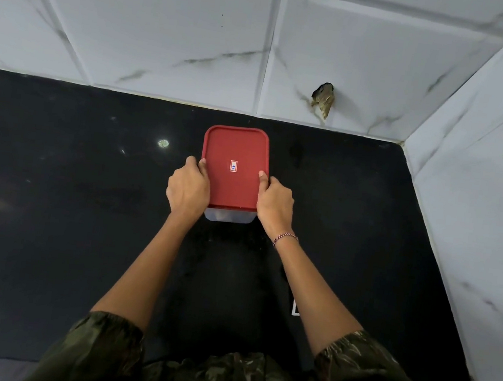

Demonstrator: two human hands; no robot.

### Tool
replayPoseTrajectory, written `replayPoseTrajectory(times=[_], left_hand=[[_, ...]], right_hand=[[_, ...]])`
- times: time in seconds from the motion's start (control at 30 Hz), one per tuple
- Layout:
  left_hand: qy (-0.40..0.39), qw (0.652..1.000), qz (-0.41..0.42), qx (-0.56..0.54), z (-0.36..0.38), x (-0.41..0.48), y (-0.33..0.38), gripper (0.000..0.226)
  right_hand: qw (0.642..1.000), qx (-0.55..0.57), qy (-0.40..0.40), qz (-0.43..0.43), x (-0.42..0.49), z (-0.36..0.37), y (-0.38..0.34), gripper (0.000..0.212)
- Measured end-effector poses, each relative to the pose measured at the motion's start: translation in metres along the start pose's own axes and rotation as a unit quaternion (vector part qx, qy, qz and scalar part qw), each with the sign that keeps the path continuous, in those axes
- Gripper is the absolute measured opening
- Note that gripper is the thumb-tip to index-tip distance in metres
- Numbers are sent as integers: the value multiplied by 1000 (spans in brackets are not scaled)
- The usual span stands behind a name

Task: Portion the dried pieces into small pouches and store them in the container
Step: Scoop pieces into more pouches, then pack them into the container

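A clear plastic container with a red lid sits on the black countertop near the back wall. My left hand grips the lid's left edge, thumb on top. My right hand grips the right edge, its thumb pressing the lid's top. The lid covers the container, so the contents are hidden except for a dim shape through the front wall. No pouches or loose dried pieces show.
White marble-pattern tile walls close the counter at the back and right. A hole in the back wall holds a crumpled brownish wad. A small pale spot lies on the counter left of the container.
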State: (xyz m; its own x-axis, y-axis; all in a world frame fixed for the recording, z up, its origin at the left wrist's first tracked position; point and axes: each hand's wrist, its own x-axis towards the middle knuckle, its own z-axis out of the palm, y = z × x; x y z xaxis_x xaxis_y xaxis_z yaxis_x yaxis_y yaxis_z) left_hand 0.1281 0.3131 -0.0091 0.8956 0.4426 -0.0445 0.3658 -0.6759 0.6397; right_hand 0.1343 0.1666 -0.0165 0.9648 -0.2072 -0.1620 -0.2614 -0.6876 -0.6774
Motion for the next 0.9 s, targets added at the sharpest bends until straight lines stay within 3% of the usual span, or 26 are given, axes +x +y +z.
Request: replayPoseTrajectory(times=[0.2, 0.47, 0.63, 0.77, 0.9], left_hand=[[-17, 1000, 13, 17, -4, -1, 1, 33], [-40, 997, 50, 46, -9, -36, -13, 34], [-46, 986, 91, 130, -19, -66, -26, 35], [3, 984, 104, 146, -25, -52, -3, 37], [-17, 975, 137, 173, -11, -12, 34, 49]], right_hand=[[1000, -15, 5, -5, -4, -5, -3, 51], [987, -156, -25, -29, -38, -20, 14, 53], [959, -268, -79, -35, -60, -48, 28, 56], [975, -206, -5, -81, -39, -60, 11, 58], [976, -181, 19, -122, 9, -43, -15, 55]])
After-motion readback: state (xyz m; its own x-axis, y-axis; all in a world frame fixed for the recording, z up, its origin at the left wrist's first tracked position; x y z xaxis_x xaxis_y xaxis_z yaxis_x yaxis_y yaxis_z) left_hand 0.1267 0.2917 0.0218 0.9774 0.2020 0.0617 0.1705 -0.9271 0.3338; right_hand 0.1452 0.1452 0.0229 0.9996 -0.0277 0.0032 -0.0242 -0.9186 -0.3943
